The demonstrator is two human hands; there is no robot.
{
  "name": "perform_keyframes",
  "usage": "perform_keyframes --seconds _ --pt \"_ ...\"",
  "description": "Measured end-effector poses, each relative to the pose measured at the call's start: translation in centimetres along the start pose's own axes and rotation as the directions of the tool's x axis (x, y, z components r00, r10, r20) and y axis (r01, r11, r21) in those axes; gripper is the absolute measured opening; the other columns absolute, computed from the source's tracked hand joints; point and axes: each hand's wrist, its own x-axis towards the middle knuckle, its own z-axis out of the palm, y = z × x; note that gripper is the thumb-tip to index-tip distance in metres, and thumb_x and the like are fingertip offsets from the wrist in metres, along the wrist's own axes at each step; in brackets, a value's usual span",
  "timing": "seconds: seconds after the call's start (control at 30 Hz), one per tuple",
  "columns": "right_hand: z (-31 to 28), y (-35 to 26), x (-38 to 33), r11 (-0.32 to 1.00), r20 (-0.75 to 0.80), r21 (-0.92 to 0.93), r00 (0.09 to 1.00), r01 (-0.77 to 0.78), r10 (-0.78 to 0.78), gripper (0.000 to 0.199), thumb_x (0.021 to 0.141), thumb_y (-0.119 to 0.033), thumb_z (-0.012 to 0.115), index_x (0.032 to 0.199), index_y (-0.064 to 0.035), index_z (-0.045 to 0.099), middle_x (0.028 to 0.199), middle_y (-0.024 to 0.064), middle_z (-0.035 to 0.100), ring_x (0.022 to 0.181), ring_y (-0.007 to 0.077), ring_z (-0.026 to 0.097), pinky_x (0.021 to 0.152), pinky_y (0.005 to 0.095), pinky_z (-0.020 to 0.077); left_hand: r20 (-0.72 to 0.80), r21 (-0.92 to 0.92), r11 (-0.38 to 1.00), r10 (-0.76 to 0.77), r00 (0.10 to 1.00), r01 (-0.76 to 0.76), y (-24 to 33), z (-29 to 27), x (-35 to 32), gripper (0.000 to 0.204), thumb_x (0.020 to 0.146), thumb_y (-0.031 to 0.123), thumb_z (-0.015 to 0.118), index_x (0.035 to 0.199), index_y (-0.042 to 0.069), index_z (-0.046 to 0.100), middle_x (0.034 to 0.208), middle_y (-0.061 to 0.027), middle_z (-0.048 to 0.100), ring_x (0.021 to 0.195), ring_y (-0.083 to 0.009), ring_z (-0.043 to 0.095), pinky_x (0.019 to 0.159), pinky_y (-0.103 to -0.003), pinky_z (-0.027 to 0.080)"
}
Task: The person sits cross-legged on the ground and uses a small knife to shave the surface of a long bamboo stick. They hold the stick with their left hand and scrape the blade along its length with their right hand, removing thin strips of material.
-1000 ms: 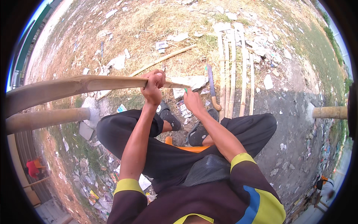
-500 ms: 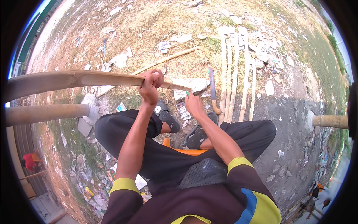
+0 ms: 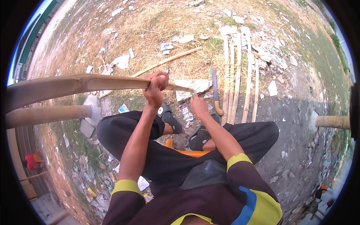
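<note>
Bamboo strip (image 3: 75,85): long axis left–right, thin tip pointing right. Left hand (image 3: 155,87) fisted around it. Right hand (image 3: 198,106) near tip; grip unclear. Versus earlier: right hand lower, off strip.

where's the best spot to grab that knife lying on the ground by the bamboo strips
Take the knife by its rounded wooden handle, the end nearest the feet, probably coming down from above on the near side. The long blade points away, and the bamboo strips lie close along its right, so the left is freer.
</note>
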Motion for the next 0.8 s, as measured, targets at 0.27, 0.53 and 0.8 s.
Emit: perform_keyframes --seconds 0.27,0.53,0.8 --pt "2.7 5.2 2.5 0.995 0.087 -0.042 0.992 -0.088 0.092 0.032 0.094 -0.026 0.047 0.098 0.0049 0.054 0.089 0.0339 0.062 0.084 0.0479 0.062 0.076 0.0550 0.0489 0.056 0.018 1.000 -0.021 0.998 0.020 0.3 1.3 0.0 0.033 0.079 0.009 0.046 0.052 0.006 0.026 0.049 0.0006 0.025 0.046 -0.0088 0.021 0.045 -0.029 0.016" --pt "0.8 -1.4 0.1 0.989 -0.028 0.096 0.992 -0.116 0.119 0.033 0.095 -0.029 0.044 0.102 0.0020 0.054 0.085 0.0326 0.063 0.084 0.0496 0.061 0.075 0.0563 0.0489 -0.006 -0.025 1.000 -0.013 1.000 0.013 0.2 -0.4 0.3 0.033 0.078 0.009 0.045 0.051 0.007 0.026 0.048 0.0001 0.026 0.045 -0.0092 0.021 0.044 -0.029 0.017" --pt "0.8 0.7 2.5 0.996 0.051 -0.071 0.997 -0.051 0.055 0.031 0.095 -0.027 0.046 0.103 0.0022 0.054 0.088 0.0295 0.064 0.086 0.0452 0.064 0.076 0.0531 0.0510 -0.043 -0.022 0.999 -0.034 0.999 0.033 0.2 -0.4 0.5 0.033 0.078 0.010 0.046 0.051 0.006 0.027 0.048 -0.0004 0.028 0.045 -0.0093 0.022 0.044 -0.029 0.017"
